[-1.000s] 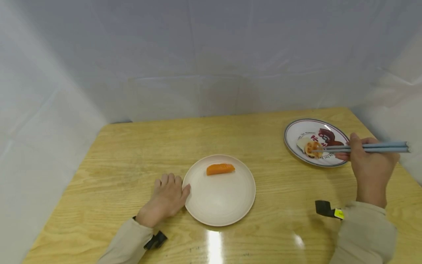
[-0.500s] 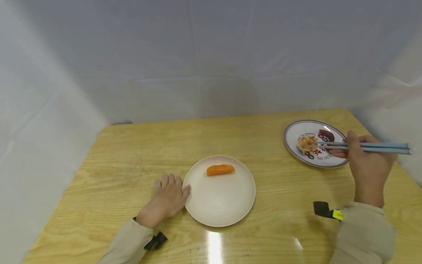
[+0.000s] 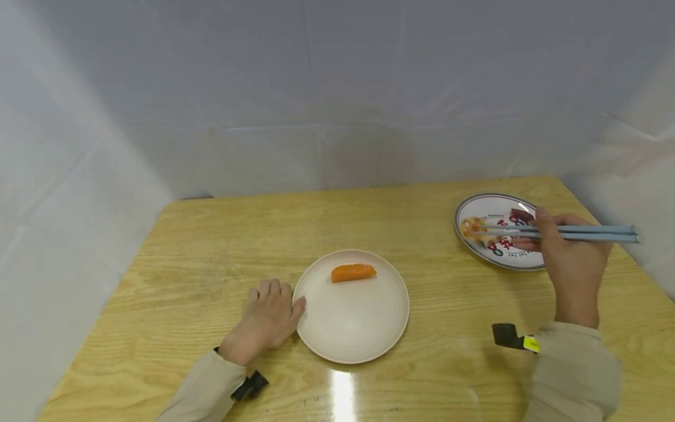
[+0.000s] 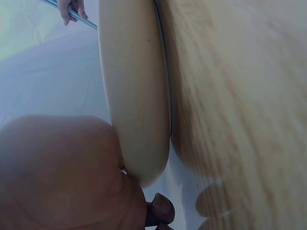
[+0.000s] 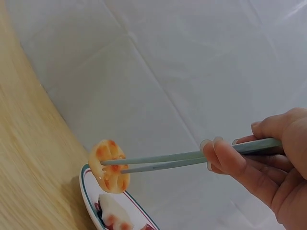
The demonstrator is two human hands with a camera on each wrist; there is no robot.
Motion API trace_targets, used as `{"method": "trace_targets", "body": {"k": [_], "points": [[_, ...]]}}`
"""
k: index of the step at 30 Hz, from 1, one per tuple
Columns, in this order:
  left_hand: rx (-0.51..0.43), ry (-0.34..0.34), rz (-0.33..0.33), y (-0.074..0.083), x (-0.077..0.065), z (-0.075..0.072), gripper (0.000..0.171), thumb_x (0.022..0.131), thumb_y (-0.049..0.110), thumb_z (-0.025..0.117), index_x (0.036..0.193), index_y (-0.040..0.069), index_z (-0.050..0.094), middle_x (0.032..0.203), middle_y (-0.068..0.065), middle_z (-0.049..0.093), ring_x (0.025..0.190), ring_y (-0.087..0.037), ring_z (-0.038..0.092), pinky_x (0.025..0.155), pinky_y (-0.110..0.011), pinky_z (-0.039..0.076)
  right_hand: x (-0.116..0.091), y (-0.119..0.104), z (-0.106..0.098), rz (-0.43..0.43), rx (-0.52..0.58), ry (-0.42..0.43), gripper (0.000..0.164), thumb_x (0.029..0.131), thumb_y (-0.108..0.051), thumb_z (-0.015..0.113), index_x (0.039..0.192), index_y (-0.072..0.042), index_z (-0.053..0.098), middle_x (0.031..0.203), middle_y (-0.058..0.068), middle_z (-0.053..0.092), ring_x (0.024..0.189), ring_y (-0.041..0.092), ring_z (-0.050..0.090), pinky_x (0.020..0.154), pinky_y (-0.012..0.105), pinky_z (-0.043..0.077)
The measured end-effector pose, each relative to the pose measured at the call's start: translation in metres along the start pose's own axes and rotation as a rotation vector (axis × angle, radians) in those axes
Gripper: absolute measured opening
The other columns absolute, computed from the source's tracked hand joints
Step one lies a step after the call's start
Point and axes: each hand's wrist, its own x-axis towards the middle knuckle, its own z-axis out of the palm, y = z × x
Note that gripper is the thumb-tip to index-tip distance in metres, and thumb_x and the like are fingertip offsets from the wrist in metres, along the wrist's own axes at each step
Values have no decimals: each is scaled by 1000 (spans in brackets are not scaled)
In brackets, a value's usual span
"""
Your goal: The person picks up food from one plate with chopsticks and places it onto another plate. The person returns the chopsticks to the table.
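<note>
My right hand [image 3: 577,258] holds a pair of pale blue chopsticks [image 5: 163,162]. Their tips pinch a rounded, pale yellow food piece with orange-brown patches [image 5: 109,165], raised over the left rim of a patterned oval plate [image 3: 487,202]. Beneath it on that plate lies a white food piece with reddish spots [image 5: 114,213]. My left hand [image 3: 271,316] lies beside a beige round plate [image 3: 350,328], its thumb resting on the rim and its fingers on the table. An orange wedge-shaped food piece with a ridged top [image 3: 353,272] sits on the beige plate.
A dark red food piece [image 3: 519,215] lies at the patterned plate's far right, partly behind my right hand. White sheeting [image 3: 348,152] hangs behind and at both sides of the wooden table [image 3: 253,228].
The chopsticks have taken the patched food piece off the patterned plate's middle, leftward to its rim. My right hand has shifted slightly left. My left hand has stayed at the beige plate.
</note>
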Motion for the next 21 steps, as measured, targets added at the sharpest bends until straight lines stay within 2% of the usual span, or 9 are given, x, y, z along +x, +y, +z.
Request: {"method": "trace_targets", "body": {"k": [7,9,13,15,17,20,21], "points": [[0,8,5,0,1,1,34,103,30,37,86,2,43,85,-12,33,85,-32,32,76,-44,25,-1,0,5,-16,1,-19,22,86,-9,71,69,3,65,65,4,68,44,13,63,45,23,49],[-1,9,3,0,1,1,34,103,31,37,86,2,43,85,-12,33,86,-32,32,76,-44,25,-1,-1,5,-4,-31,-18,21,87,-10,70,70,2,65,65,3,67,44,13,63,45,22,49],[-3,13,-1,0,1,1,34,103,31,38,86,1,43,86,-12,34,86,-32,33,76,-45,25,-1,-3,7,17,-174,-17,23,88,-16,70,69,-4,66,65,-3,66,46,9,63,45,20,48],[-2,13,-2,1,1,1,34,102,31,38,86,1,43,86,-12,34,87,-32,33,77,-45,26,-1,-3,9,26,-190,-22,24,89,-16,70,68,-4,65,65,-3,66,46,8,63,45,19,48],[-2,10,-3,2,1,0,34,103,31,38,87,1,43,86,-12,34,87,-32,33,77,-45,26,-2,-4,10,25,-174,-35,25,88,-16,70,69,-1,64,67,-2,67,46,10,64,45,20,48],[-2,3,-5,2,2,-1,34,103,31,37,87,1,43,86,-12,34,87,-32,33,77,-45,26,-3,-3,13,9,-45,-65,25,87,-11,71,70,6,63,70,4,69,45,14,64,44,23,49],[-2,1,-5,2,2,-1,34,103,31,37,87,1,43,87,-12,34,87,-32,33,77,-45,26,-3,-2,13,-2,-34,-74,25,87,-10,71,70,7,63,72,4,70,46,15,64,45,23,49]]}}
